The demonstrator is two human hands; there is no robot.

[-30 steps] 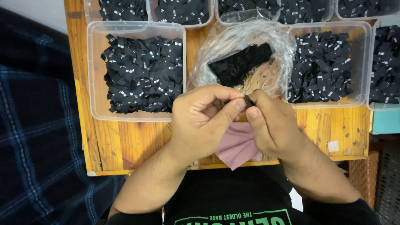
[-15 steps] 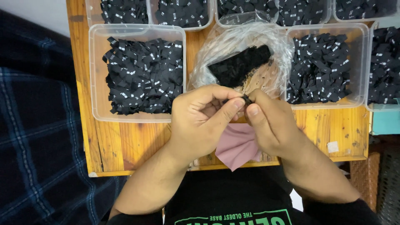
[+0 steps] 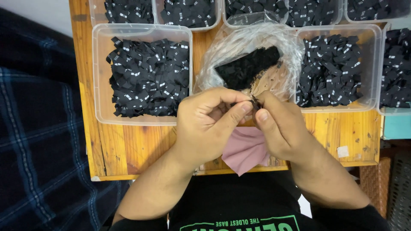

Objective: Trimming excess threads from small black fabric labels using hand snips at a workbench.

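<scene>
Both hands meet over the middle of the wooden table [image 3: 128,149]. The left hand [image 3: 205,122] and right hand [image 3: 280,128] pinch one small dark label [image 3: 255,102] between thumbs and forefingers, fingertips pressed close together. A pink cloth [image 3: 246,149] lies just under them, at six o'clock. At twelve o'clock sits a clear bag [image 3: 248,51] with black pieces inside. Tubs of black labels stand at ten o'clock [image 3: 143,75] and two o'clock [image 3: 332,68].
</scene>
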